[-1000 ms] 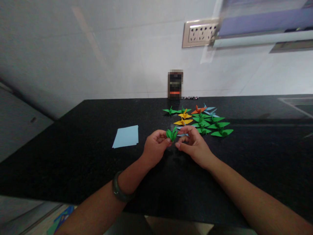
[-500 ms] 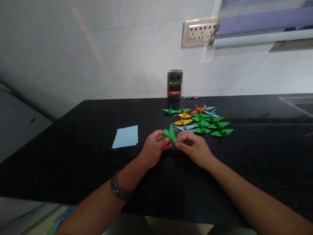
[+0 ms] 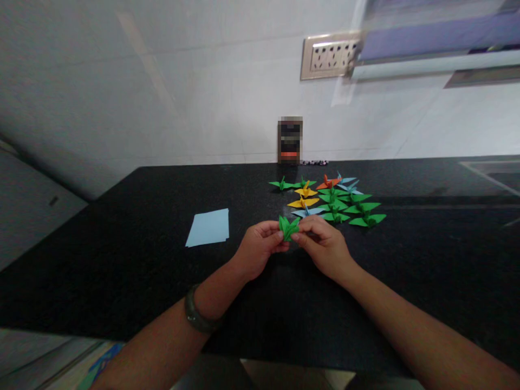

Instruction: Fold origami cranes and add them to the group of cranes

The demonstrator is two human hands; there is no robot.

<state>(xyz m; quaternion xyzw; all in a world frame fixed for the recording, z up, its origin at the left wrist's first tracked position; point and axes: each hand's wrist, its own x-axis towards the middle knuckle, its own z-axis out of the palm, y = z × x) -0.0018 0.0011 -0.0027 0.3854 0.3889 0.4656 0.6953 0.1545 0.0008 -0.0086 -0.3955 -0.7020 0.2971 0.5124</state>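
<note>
The left hand (image 3: 258,246) pinched a folded green paper (image 3: 288,229) between its thumb and fingers, and the right hand (image 3: 327,244) was closed on the other side of the same piece. This paper was above the black counter (image 3: 154,287), between the two hands, with its points spread upward. Just behind the right hand lay a blue paper bird (image 3: 307,212), and near it stood yellow birds (image 3: 303,202), an orange bird (image 3: 327,183) and several green birds (image 3: 368,218). To the left, apart from the hands, lay light blue sheets (image 3: 208,227). A bracelet (image 3: 195,311) was around the left wrist.
</note>
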